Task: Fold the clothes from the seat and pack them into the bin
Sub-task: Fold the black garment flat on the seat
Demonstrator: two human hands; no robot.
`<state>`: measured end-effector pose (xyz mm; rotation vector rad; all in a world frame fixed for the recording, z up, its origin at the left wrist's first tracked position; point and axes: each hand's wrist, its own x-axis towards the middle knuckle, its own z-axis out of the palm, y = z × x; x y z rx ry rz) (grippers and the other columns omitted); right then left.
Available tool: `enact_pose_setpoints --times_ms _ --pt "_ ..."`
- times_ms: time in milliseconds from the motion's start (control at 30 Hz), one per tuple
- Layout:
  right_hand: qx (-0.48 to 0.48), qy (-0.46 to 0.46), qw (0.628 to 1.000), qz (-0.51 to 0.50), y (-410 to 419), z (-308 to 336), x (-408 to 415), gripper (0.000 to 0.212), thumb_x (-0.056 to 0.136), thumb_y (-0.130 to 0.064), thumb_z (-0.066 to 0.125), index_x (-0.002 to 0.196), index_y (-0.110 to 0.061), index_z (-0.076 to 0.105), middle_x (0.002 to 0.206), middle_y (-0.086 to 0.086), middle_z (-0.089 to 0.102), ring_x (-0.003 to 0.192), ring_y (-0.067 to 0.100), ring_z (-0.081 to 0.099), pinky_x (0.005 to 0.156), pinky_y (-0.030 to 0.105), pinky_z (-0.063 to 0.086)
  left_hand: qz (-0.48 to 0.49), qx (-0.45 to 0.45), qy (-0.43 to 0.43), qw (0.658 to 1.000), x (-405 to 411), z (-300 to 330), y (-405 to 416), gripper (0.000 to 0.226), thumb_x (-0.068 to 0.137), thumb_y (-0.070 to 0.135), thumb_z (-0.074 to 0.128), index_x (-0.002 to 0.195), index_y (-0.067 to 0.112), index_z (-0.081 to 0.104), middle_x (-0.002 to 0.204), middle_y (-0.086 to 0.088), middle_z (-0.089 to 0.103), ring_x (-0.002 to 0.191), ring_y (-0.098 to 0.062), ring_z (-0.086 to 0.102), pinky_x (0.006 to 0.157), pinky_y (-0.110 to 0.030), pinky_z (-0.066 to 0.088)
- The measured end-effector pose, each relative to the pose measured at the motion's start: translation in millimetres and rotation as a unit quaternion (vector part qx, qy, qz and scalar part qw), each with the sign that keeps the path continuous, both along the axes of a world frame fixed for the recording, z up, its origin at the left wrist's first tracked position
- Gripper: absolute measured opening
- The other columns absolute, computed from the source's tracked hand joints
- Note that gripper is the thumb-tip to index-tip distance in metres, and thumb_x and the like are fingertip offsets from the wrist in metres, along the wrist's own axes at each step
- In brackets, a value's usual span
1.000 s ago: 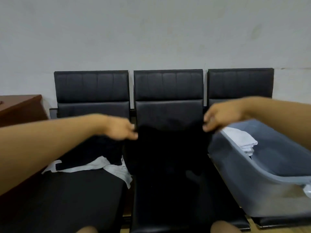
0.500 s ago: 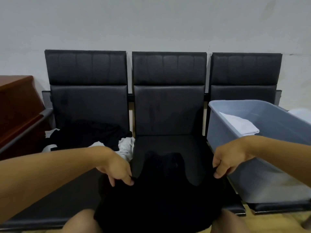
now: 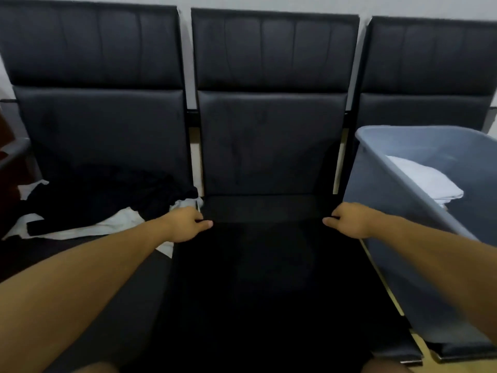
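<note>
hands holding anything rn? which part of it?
Yes. Both hold the black garment spread on the middle seat: the left hand pinches its far left corner, the right hand its far right corner.

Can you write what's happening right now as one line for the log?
step: spreading black garment on middle seat | left hand: pinches far corner | right hand: pinches far corner | bin: holds white folded cloth

Three black padded chairs (image 3: 271,141) stand joined in a row against a pale wall (image 3: 363,6), which shows above and between their backs. Left of the chairs is the edge of a reddish-brown wooden cabinet (image 3: 6,162). Below the chairs' right end lies light wooden floor (image 3: 425,343).
</note>
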<state>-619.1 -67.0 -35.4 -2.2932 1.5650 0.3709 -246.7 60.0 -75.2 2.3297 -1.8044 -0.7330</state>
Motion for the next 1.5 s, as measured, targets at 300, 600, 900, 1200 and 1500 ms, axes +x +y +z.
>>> enact_pose_setpoints --times_ms 300,600,900,1200,1500 --pt "-0.022 0.021 0.998 -0.056 -57.2 -112.2 11.8 0.047 0.107 -0.047 0.037 0.08 -0.014 0.057 0.082 0.008 0.061 0.076 0.023 0.06 0.071 0.036 0.047 0.075 -0.02 -0.01 0.997 6.0 -96.9 -54.5 0.042 0.102 0.049 0.05 0.091 0.011 0.064 0.085 -0.01 0.066 0.078 -0.024 0.059 0.071 -0.033 0.045" --pt "-0.272 -0.073 0.94 0.194 -38.7 -149.4 36.9 0.05 0.098 -0.057 0.036 0.128 -0.023 0.056 0.141 0.005 0.053 0.132 0.028 0.049 0.106 0.043 0.037 0.055 -0.222 -0.123 0.966 -65.0 -109.2 -21.7 0.036 0.095 0.042 0.058 0.12 0.016 0.057 0.122 -0.012 0.046 0.114 -0.034 0.043 0.096 -0.047 0.043" --pt "-0.052 -0.066 0.91 0.405 -2.6 -185.5 88.8 0.06 0.106 -0.053 0.032 0.159 -0.046 0.006 0.166 -0.02 -0.014 0.151 0.001 -0.023 0.123 0.03 -0.012 0.094 -0.096 -0.095 0.986 -180.8 -164.1 61.3 0.079 0.094 0.063 0.035 0.141 0.003 0.055 0.15 -0.019 0.049 0.137 -0.034 0.049 0.113 -0.045 0.029" --pt "-0.086 -0.072 0.983 0.143 15.8 -198.0 69.7 0.059 0.104 -0.06 0.018 0.159 -0.046 0.0 0.166 -0.019 -0.016 0.152 0.006 -0.023 0.127 0.041 -0.007 -0.166 -0.083 -0.146 0.972 -137.1 -157.5 9.9 0.087 0.097 0.071 0.012 0.162 0.015 -0.001 0.169 -0.009 -0.008 0.155 -0.019 -0.014 0.127 -0.04 -0.002" --pt "-0.08 -0.067 0.954 -0.282 108.2 -199.9 91.0 0.063 0.105 -0.053 0.013 0.16 -0.033 -0.008 0.167 -0.002 -0.021 0.153 0.026 -0.023 0.123 0.051 -0.015 -0.516 -0.114 -0.256 0.809 -83.1 -137.4 -65.8 0.076 0.101 0.069 0.014 0.162 0.028 -0.002 0.169 0.0 -0.008 0.156 -0.019 -0.011 0.127 -0.043 -0.004"
